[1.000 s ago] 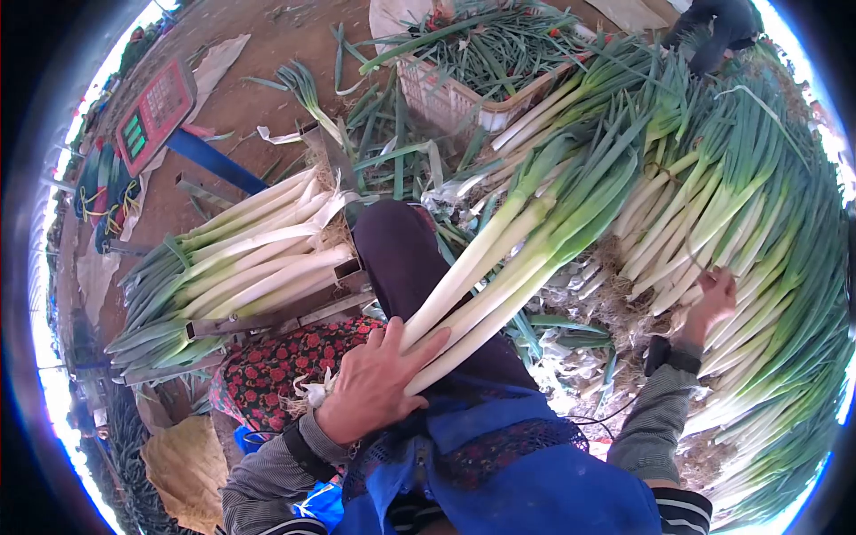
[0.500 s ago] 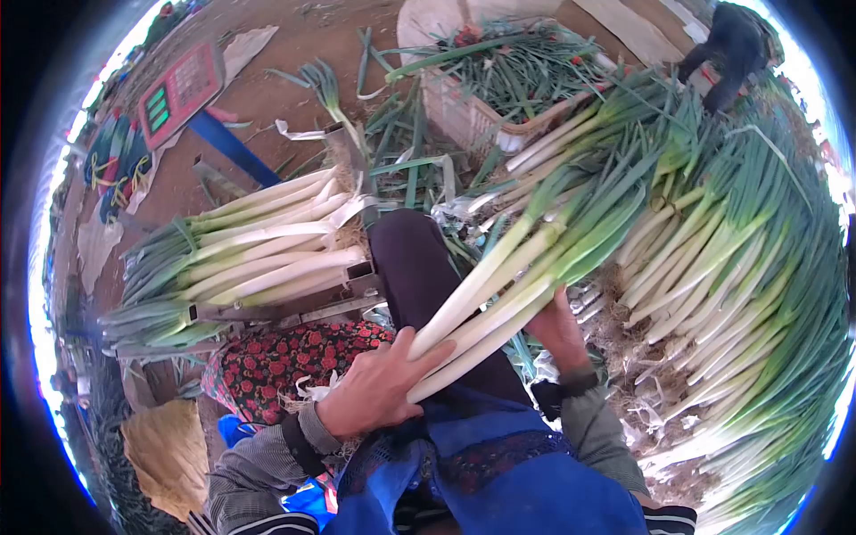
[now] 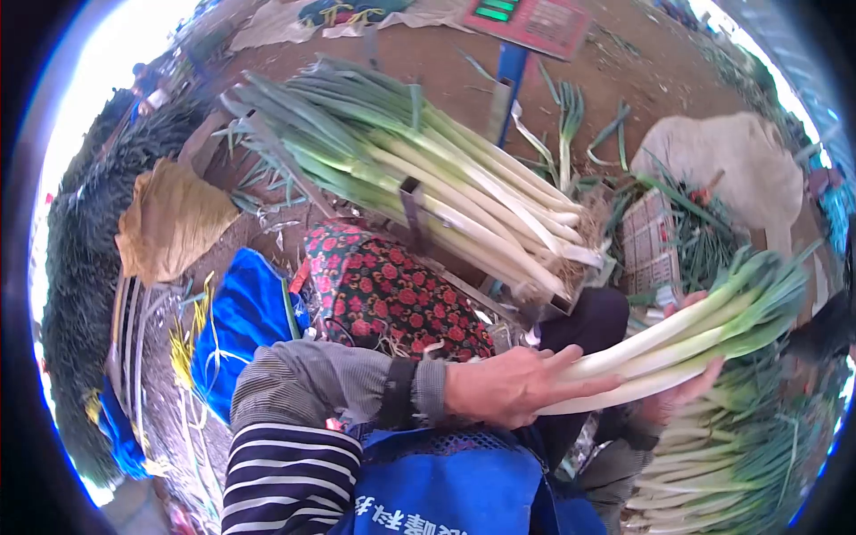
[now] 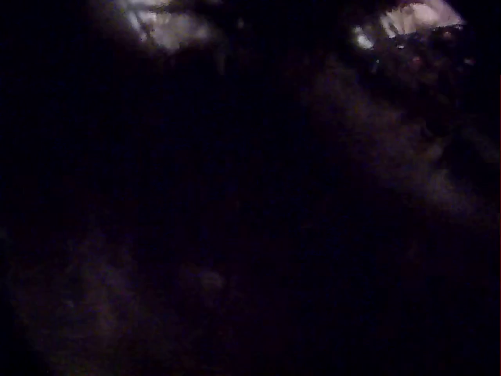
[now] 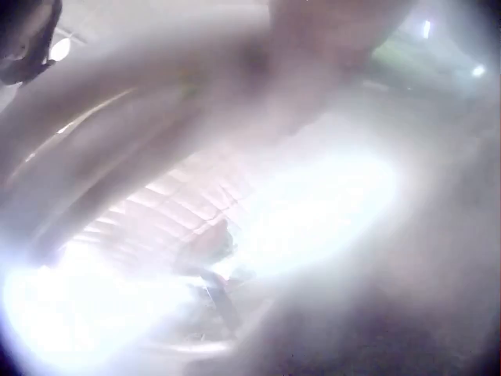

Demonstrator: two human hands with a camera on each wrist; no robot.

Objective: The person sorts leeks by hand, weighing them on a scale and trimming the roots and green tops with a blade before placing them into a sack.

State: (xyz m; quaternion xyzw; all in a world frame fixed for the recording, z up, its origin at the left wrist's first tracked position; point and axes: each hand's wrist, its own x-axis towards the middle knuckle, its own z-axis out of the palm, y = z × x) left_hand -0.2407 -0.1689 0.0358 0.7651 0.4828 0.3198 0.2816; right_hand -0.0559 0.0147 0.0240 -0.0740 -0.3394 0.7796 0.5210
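A bunch of several long green onions [image 3: 637, 361] lies slantwise over the person's lap, white stems to the left and green leaves to the right. The left hand [image 3: 499, 388] grips the stems near the root end, index finger stretched along them. From beneath, the right hand [image 3: 682, 392] holds the bunch near the leaves, its fingers showing at the far side and its thumb at the near side. In the hazy right wrist view pale stems [image 5: 109, 141] cross the upper left. The left wrist view is almost black.
A metal rack [image 3: 412, 214] left of the bunch bears more green onions [image 3: 473, 169]. Beyond stands a scale [image 3: 535, 22] with a green display. A white crate [image 3: 651, 241] is at right, with piled green onions [image 3: 713, 464] below it. Floral cloth [image 3: 383, 285] and a blue bag [image 3: 245, 330] lie left.
The right hand came from the pile at right to the held bunch and now holds it underneath. The head view has swung left, bringing the rack nearer the middle. The left hand keeps its grip.
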